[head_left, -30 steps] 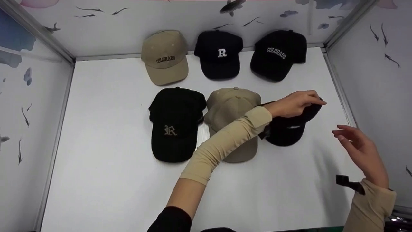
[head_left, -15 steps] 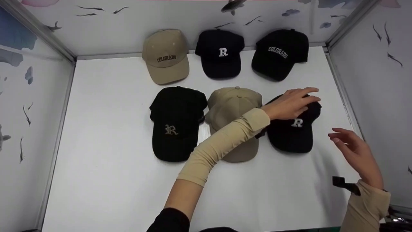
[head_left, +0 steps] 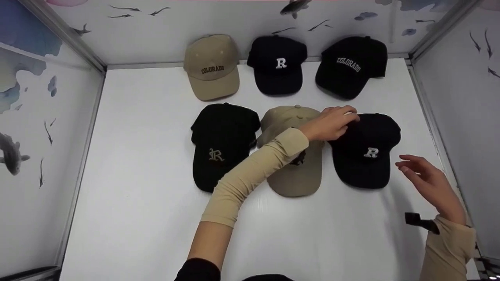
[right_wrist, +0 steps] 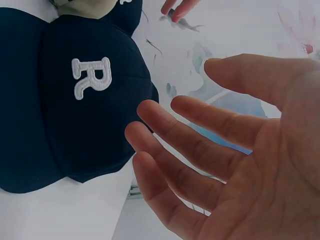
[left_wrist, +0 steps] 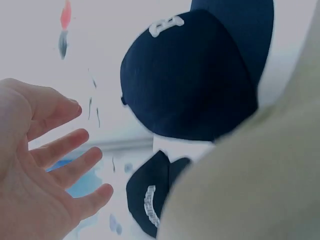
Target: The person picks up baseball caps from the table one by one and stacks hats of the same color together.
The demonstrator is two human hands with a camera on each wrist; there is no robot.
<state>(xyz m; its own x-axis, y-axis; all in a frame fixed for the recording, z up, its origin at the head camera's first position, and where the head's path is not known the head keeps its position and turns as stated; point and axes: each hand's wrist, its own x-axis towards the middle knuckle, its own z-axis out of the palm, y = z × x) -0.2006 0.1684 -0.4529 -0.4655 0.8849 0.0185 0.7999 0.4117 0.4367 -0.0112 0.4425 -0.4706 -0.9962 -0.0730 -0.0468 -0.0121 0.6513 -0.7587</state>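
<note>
A dark cap with a white R (head_left: 363, 132) lies in the front row at the right, brim toward the person. My left hand (head_left: 332, 123) reaches across over the beige cap (head_left: 297, 181), its fingers at the left side of the dark cap's crown. In the left wrist view the left hand (left_wrist: 45, 155) shows loosely bent, spread fingers and nothing in its grasp. To the right of the dark cap my right hand (head_left: 433, 185) hangs apart from it, fingers relaxed; the right wrist view shows its palm (right_wrist: 245, 150) bare. The left forearm hides part of the beige cap.
Left in the front row lies a black cap with a gold R (head_left: 222, 136). Behind are a beige Colorado cap (head_left: 213, 58), a dark R cap (head_left: 278, 76) and a black Colorado cap (head_left: 347, 76), near the back wall (head_left: 234, 19). Side walls flank the white table (head_left: 144, 156).
The dark R cap in front has tipped down flat, with its brim nearer the person and its R showing. My left hand has let go and moved left. The right hand has barely moved.
</note>
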